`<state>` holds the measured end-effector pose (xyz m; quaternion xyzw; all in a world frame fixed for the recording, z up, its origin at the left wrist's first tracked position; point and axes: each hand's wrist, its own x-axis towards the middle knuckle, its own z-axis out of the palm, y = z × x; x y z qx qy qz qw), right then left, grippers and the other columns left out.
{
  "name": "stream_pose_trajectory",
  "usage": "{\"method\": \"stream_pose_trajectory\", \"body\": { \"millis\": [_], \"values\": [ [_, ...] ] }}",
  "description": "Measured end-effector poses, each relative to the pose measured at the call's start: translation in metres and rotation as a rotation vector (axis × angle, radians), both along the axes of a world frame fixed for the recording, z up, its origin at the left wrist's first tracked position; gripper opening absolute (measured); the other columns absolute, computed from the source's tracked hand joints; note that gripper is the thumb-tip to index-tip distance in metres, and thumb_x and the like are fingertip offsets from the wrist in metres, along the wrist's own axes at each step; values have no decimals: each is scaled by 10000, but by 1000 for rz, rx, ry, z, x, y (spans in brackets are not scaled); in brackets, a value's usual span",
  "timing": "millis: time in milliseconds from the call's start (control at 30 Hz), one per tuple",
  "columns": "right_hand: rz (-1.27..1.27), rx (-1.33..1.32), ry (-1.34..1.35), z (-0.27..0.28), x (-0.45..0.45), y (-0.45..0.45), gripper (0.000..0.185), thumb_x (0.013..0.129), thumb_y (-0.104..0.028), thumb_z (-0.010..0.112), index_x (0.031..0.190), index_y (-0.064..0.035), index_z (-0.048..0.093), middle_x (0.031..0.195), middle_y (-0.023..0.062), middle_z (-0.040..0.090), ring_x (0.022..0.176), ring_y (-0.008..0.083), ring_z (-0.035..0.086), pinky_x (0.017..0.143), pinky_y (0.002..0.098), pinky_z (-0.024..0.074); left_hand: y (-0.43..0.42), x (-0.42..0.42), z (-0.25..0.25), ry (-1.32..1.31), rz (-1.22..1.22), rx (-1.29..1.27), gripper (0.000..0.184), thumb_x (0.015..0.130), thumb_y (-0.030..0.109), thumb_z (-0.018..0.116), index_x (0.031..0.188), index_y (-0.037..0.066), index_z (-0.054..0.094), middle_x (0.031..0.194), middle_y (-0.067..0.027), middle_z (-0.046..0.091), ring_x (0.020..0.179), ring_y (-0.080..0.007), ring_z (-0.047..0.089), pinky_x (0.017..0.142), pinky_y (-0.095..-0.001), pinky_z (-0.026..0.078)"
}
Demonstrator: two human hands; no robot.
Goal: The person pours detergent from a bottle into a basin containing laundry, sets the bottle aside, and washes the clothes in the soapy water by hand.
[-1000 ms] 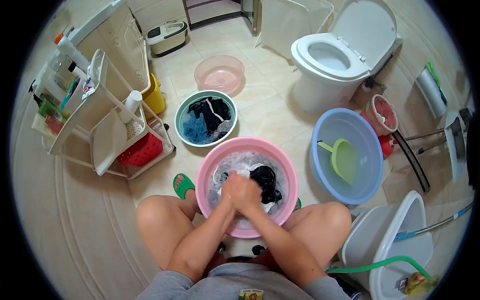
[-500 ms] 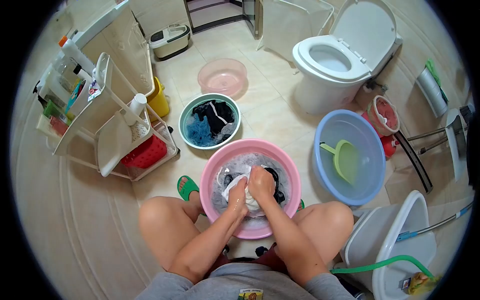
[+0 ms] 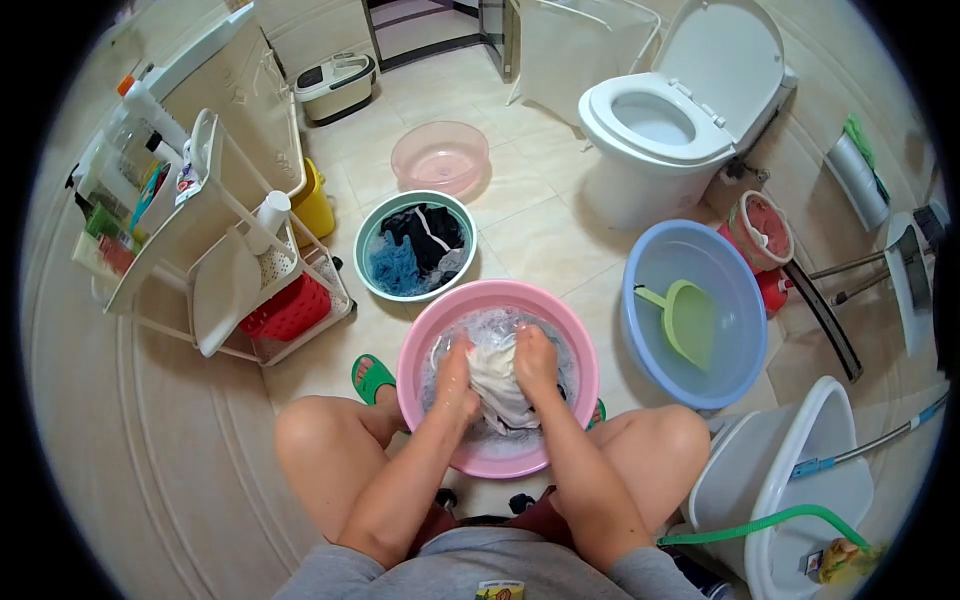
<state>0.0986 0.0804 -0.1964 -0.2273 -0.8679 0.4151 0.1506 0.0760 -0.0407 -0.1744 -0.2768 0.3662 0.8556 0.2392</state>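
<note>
A white wet garment (image 3: 499,384) is stretched between my two hands over the pink basin (image 3: 412,432). My left hand (image 3: 455,385) grips the cloth at its left side, fingers closed. On the other side my right hand (image 3: 535,362) is closed on the same cloth. Soapy, greyish water (image 3: 490,443) with foam surrounds the garment in the basin. Some dark cloth shows in part near my right hand. Beyond the basin stands a green-rimmed tub (image 3: 366,274) of wet clothes, with a black piece (image 3: 416,232) and a blue piece (image 3: 396,268).
Right of me a blue tub (image 3: 638,347) of water holds a light-green scoop (image 3: 688,322). A clear pink basin (image 3: 440,160) lies on the floor ahead. A toilet (image 3: 640,150) stands at the back right, a shelf cart (image 3: 200,270) at left. A green hose (image 3: 770,522) loops over at lower right.
My hands have moved apart, from close together on the bunched white garment to its two sides. The garment is now spread wider between them.
</note>
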Motion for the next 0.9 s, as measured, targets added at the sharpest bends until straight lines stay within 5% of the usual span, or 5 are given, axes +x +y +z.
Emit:
{"method": "stream_pose_trajectory", "body": {
  "millis": [233, 533, 667, 767, 900],
  "values": [
    [299, -450, -21, 12, 12, 39, 249, 887, -235, 617, 838, 8, 629, 695, 37, 583, 685, 103, 522, 622, 300, 426, -42, -25, -10, 263, 114, -40, 426, 968, 394, 451, 1105, 2, 546, 1057, -147, 620, 990, -264, 606, 898, -391, 482],
    [262, -730, 358, 104, 21, 37, 250, 864, -232, 682, 918, 11, 656, 760, -22, 598, 684, 68, 507, 635, 222, 418, -59, -22, 62, 501, -314, -188, 214, 850, 167, 541, 893, -15, 646, 763, -15, 580, 705, -96, 515, 650, -216, 399],
    [409, -802, 445, 95, 21, 56, 217, 874, -110, 561, 718, 2, 662, 680, 8, 579, 625, 63, 499, 557, 213, 381, -67, -27, 59, 701, -350, -382, 164, 818, 128, 540, 854, 4, 641, 753, -23, 587, 710, -103, 548, 656, -235, 438],
    [370, -363, -102, 87, 20, 60, 295, 827, -213, 532, 691, 10, 668, 728, 120, 648, 660, 194, 594, 623, 316, 441, -72, -25, 50, 750, -1014, -745, 197, 835, 135, 497, 873, 19, 652, 740, -40, 629, 707, -125, 586, 652, -266, 468],
    [442, 262, -651, 36, 29, 54, 292, 801, -287, 552, 800, -31, 692, 892, 198, 664, 865, 357, 631, 822, 473, 448, -75, -13, 15, 691, -1329, -984, 243, 817, 201, 522, 894, 21, 666, 803, -123, 688, 751, -232, 664, 703, -329, 508]
  ]
}}
